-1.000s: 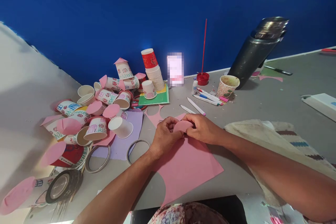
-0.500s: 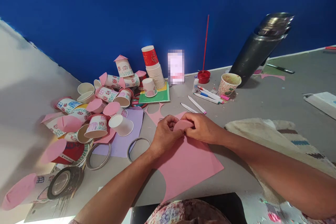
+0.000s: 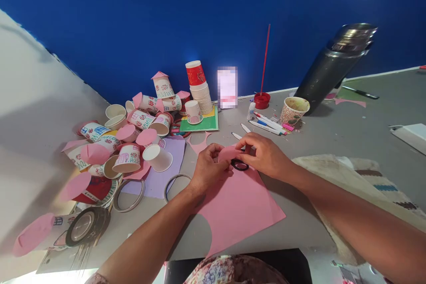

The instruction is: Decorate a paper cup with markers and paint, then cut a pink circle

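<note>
Both hands meet over a large pink sheet point(image 3: 239, 213) with a curved cutout on its left edge. My left hand point(image 3: 211, 166) pinches a small pink paper piece point(image 3: 228, 154) from the left. From the right, the fingers of my right hand point(image 3: 256, 153) close on the same piece. Just below the right fingers, dark scissor handles point(image 3: 240, 165) lie over the sheet; the blades cannot be seen.
Decorated paper cups point(image 3: 128, 157) with pink tops crowd the left, beside tape rings point(image 3: 129, 196) and a purple sheet point(image 3: 173, 159). Behind are stacked cups point(image 3: 200, 93), markers point(image 3: 266, 125), a patterned cup point(image 3: 294, 111) and a black flask point(image 3: 328, 71). A cloth point(image 3: 333, 182) lies right.
My right hand has lifted slightly and shifted its hold, uncovering the dark handles. The pink piece is turned more upright between the fingers. The view has shifted a little.
</note>
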A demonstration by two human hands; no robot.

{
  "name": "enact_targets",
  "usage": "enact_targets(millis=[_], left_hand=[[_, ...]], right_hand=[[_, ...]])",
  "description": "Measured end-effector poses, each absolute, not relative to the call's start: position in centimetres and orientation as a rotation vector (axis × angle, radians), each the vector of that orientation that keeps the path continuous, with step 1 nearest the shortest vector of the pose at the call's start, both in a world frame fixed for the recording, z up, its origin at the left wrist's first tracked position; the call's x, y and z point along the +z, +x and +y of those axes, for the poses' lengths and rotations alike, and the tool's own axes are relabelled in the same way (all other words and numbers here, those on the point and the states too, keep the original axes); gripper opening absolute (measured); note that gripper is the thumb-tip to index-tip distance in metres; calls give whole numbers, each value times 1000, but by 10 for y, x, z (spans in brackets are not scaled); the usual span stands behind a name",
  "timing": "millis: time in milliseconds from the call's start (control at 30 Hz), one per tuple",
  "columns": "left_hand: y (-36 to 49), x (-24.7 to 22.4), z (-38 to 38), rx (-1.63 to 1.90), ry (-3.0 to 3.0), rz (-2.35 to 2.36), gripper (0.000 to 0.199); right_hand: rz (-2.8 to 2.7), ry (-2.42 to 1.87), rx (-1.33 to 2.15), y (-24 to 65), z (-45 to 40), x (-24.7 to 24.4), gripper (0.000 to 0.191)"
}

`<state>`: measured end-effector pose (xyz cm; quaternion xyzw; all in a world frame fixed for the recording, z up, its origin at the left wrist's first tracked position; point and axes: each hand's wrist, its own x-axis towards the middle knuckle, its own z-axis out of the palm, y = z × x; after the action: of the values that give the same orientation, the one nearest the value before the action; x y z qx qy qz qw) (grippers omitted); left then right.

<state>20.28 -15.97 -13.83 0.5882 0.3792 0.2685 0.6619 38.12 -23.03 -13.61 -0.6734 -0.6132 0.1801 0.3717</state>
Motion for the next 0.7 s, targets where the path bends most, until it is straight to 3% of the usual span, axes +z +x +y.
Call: enact_targets(millis=[233, 367, 700], left_hand=[[199, -131, -154, 484, 1079, 747, 35], [198, -135, -149, 444, 1112, 823, 27], [194, -134, -137, 882, 1330, 980, 14]], right_hand=[[-1611, -1614, 337, 385, -230, -142, 21], [-1590, -1589, 239, 384, -229, -141, 17], [-1812, -2039, 587, 379, -228, -142, 11]])
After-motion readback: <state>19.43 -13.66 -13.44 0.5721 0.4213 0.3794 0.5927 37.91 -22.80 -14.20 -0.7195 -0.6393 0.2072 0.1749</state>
